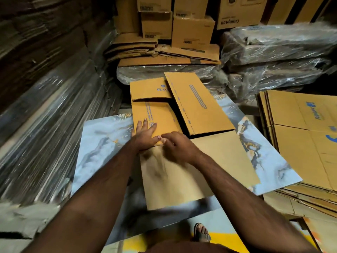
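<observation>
Plain cardboard sheet point(182, 176) lies nearest, on the marbled floor mat point(94, 143). Flattened carton point(155, 115) touches its far edge. Left hand point(145, 133) presses the carton, grip released, fingers straight, probably to steady it. Right hand point(177, 146) curls at the carton's near edge; grip blurred, cannot tell. Second carton point(198, 103) lies beyond.

At nine o'clock passage is blocked by plastic-wrapped stacks of flattened cardboard point(45, 125), at three by a pile of flat brown printed cartons point(300, 136). Bare marbled blue-grey sheet point(102, 143) is left free at eight.
</observation>
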Motion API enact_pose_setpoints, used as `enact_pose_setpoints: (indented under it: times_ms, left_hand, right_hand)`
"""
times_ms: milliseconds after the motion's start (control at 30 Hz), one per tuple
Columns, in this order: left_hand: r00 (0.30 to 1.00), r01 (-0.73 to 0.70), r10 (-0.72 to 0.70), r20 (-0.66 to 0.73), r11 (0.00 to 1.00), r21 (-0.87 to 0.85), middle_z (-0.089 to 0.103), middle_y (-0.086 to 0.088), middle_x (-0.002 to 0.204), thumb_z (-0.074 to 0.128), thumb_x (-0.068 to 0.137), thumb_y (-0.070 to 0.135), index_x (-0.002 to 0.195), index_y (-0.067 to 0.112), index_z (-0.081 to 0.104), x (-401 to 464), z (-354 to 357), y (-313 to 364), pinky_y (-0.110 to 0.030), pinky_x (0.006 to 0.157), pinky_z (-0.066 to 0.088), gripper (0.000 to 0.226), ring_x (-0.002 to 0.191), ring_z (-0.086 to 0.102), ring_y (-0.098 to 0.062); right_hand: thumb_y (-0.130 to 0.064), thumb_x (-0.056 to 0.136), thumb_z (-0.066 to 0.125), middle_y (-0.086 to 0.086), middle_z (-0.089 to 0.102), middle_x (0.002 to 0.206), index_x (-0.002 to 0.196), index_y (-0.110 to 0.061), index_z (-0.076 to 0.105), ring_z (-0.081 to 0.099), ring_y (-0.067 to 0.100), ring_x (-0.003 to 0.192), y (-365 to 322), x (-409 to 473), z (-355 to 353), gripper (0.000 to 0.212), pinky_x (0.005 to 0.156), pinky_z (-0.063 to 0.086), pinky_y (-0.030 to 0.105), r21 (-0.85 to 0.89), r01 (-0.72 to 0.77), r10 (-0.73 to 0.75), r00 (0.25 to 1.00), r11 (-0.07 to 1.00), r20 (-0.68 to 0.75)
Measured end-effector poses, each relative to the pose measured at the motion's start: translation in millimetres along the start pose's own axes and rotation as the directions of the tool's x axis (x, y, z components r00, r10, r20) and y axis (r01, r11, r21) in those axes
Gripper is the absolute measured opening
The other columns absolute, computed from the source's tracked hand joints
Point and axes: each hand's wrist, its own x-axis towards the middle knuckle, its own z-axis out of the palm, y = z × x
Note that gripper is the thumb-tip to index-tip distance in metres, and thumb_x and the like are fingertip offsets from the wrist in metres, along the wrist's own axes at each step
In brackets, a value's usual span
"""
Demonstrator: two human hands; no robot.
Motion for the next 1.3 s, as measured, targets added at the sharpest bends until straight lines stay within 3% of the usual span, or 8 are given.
enact_pose_setpoints:
  times_ms: [100,233,367,567,800,1033,1200,1300]
  left_hand:
    - [0.999,0.034,-0.034,0.01,0.999,0.028,-0.017,-0.011,0.163,0.039,0.098,0.057,0.158,0.027,0.005,2.5,0.4,2.8,-0.056,0.119,-0.001,0.075,0.149,-0.019,-0.029]
    - [0.996,0.09,-0.09,0.02,0.996,-0.003,-0.023,-0.02,0.16,0.048,0.095,0.057,0.158,0.026,-0.002,2.6,-3.2,2.1,-0.052,0.12,-0.001,0.086,0.147,-0.024,-0.034]
    - [0.973,0.233,-0.229,0.043,0.963,-0.139,-0.032,-0.02,0.156,0.055,0.09,0.062,0.157,0.034,-0.002,3.6,-9.2,7.3,-0.047,0.12,-0.003,0.092,0.145,-0.029,-0.036]
    - [0.923,0.382,-0.376,0.084,0.87,-0.313,-0.026,-0.018,0.157,0.061,0.088,0.058,0.151,0.038,0.017,23.1,-13.4,11.4,-0.041,0.12,0.019,0.079,0.147,0.008,-0.042]
    - [0.881,0.474,-0.456,0.13,0.837,-0.274,0.015,-0.015,0.138,0.07,0.082,0.055,0.142,0.029,0.025,40.7,-21.2,16.2,-0.036,0.103,0.038,0.08,0.125,0.038,-0.032]
    - [0.798,0.562,-0.603,0.001,0.744,-0.362,0.024,-0.013,0.132,0.076,0.066,0.067,0.133,0.022,0.024,52.2,-13.8,28.0,-0.048,0.106,0.037,0.096,0.123,0.036,-0.033]
    - [0.748,0.619,-0.659,0.081,0.647,-0.445,0.017,-0.019,0.153,0.08,0.062,0.066,0.149,0.021,-0.03,65.9,-25.0,27.3,-0.043,0.112,0.03,0.148,0.141,0.025,-0.034]
    - [0.748,0.643,-0.643,0.163,0.644,-0.413,0.033,-0.017,0.152,0.063,0.053,0.086,0.156,0.013,0.01,84.5,-25.2,7.5,-0.039,0.109,0.034,0.137,0.138,0.034,-0.035]
  right_hand:
    - [-0.044,0.106,0.025,0.008,0.032,0.158,0.153,-0.018,0.032,0.022,0.022,0.148,-4.3,36.2,8.3,0.055,0.12,0.017,0.048,0.112,-0.163,0.159,0.986,0.98,0.041]
    - [-0.056,0.102,0.014,0.008,-0.009,0.165,0.158,-0.026,0.009,-0.015,0.025,0.151,0.3,60.1,20.7,0.064,0.115,-0.001,0.064,-0.101,-0.328,0.326,0.944,0.939,-0.043]
    - [-0.051,0.103,0.027,0.012,-0.011,0.165,0.157,-0.018,0.02,-0.018,0.026,0.151,13.5,64.2,-11.3,0.064,0.109,0.025,0.065,-0.316,-0.236,0.116,0.928,0.919,-0.354]
    - [-0.046,0.092,0.051,0.023,-0.003,0.163,0.155,-0.018,0.026,-0.006,0.038,0.15,80.8,82.7,-99.0,0.073,0.116,0.011,0.062,-0.562,-0.438,0.161,0.866,0.701,-0.474]
    - [-0.04,0.093,0.057,0.011,-0.006,0.165,0.157,-0.023,-0.001,-0.001,0.038,0.15,173.1,54.4,-128.8,0.088,0.113,0.01,0.07,-0.52,-0.589,0.596,0.783,0.619,-0.178]
    - [-0.037,0.096,0.048,0.019,0.015,0.16,0.156,-0.018,0.01,0.015,0.039,0.147,171.4,79.0,-133.9,0.074,0.114,0.012,0.068,-0.666,-0.499,0.496,0.841,0.555,-0.218]
    - [-0.04,0.096,0.049,0.018,0.03,0.153,0.154,-0.025,0.021,0.029,0.037,0.14,148.7,129.1,-96.9,0.067,0.113,0.028,0.055,-0.647,-0.217,0.279,0.96,0.731,-0.006]
    - [-0.03,0.093,0.056,0.016,0.009,0.163,0.158,-0.027,0.007,0.01,0.036,0.149,147.1,157.4,-74.0,0.082,0.118,0.015,0.056,-0.619,-0.146,0.309,0.937,0.772,0.165]
